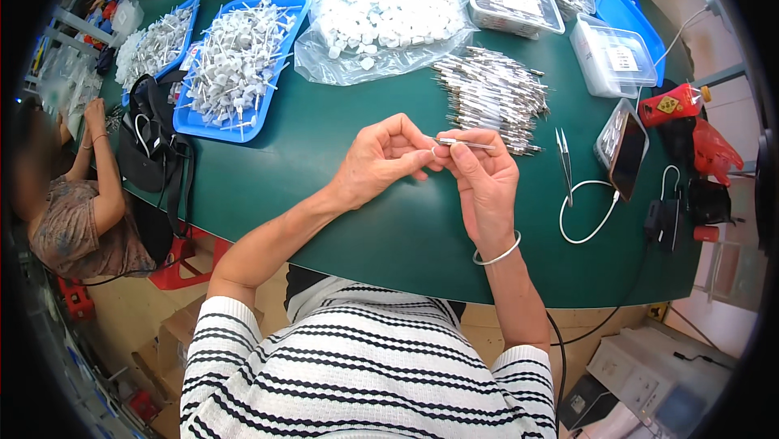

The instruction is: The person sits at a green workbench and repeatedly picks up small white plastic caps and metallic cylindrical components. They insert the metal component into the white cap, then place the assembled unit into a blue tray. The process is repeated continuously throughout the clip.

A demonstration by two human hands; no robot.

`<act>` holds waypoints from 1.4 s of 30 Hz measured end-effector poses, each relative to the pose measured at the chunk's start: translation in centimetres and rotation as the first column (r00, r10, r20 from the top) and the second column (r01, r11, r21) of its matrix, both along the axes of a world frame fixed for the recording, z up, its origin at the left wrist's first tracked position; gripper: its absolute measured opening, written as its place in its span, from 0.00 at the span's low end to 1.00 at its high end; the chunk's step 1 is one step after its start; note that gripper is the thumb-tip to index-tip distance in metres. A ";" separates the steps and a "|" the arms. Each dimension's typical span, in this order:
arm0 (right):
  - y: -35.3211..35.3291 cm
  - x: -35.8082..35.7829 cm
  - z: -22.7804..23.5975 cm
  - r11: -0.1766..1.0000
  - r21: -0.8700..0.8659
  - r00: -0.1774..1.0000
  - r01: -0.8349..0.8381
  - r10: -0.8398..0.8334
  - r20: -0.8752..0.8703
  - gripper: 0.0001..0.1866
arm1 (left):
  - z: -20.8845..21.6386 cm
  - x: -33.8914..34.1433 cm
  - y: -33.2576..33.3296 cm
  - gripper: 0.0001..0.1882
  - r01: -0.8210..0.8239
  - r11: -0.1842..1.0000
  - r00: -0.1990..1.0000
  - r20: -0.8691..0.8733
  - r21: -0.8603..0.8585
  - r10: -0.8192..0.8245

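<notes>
I take the place between my hands as the clock's centre, with twelve pointing away from me. My right hand point(480, 171) grips a slim metal rod point(469, 144) between thumb and fingers, above the green counter point(373, 248); the rod lies almost sideways. My left hand point(385, 155) has bent fingers, and their tips are at the rod's left end, but I cannot tell whether they hold it. Between one and two o'clock, near my right hand, is a pile of similar rods point(495, 98). Tweezers point(565, 167) lie at three o'clock, and farther the same way is a dark phone point(629, 155). At eleven there is a clear plastic bag point(312, 64) with many white caps. At ten stands a blue tray point(215, 132), heaped with white-headed pieces. At nine, well apart, a co-worker point(89, 220) is sitting.
</notes>
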State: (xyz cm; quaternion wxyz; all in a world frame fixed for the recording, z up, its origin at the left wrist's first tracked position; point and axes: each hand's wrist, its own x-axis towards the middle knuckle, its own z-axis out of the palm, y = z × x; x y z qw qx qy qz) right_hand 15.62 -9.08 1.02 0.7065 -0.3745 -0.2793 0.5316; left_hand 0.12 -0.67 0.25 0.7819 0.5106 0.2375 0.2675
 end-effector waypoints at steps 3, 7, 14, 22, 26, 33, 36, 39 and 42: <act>-0.2 0.0 0.2 0.999 -0.028 0.999 0.016 -0.017 -0.044 0.07 | -0.3 0.2 0.0 0.12 -0.039 0.999 0.999 -0.002 0.032 0.039; -0.5 0.1 0.3 0.998 -0.051 0.999 0.031 -0.030 0.020 0.07 | -1.0 -0.1 0.5 0.16 -0.086 0.964 0.989 -0.095 0.250 0.112; -0.6 -0.5 0.1 0.993 0.084 0.941 0.080 -0.103 0.323 0.07 | -0.3 -0.3 0.2 0.13 -0.055 0.998 0.997 -0.061 0.032 0.057; -0.4 -0.2 -0.3 0.990 0.107 0.920 0.089 -0.123 0.372 0.06 | 0.4 -0.3 0.2 0.12 -0.003 1.000 0.999 -0.053 0.021 0.004; -0.4 0.0 0.0 0.997 0.065 0.966 0.033 -0.049 0.256 0.06 | 0.2 -0.6 0.2 0.15 0.000 0.999 0.997 -0.078 0.039 0.003; -0.3 0.0 -0.4 0.999 0.033 0.985 0.003 -0.008 0.173 0.06 | 0.2 -0.8 0.4 0.15 -0.004 1.000 0.999 -0.052 0.023 0.005; -0.4 -0.1 -0.2 1.000 0.030 0.987 0.008 -0.013 0.160 0.06 | 0.3 -0.8 0.5 0.14 -0.032 0.998 0.999 -0.026 -0.058 0.030; -0.4 0.0 -0.1 0.998 0.045 0.983 0.033 -0.040 0.179 0.06 | 0.1 -0.9 0.9 0.12 -0.039 0.991 0.999 -0.032 -0.127 0.036; -0.5 0.2 0.0 0.997 0.059 0.968 0.057 -0.070 0.243 0.06 | -0.1 -1.1 1.0 0.11 -0.032 0.981 0.998 -0.051 -0.193 0.023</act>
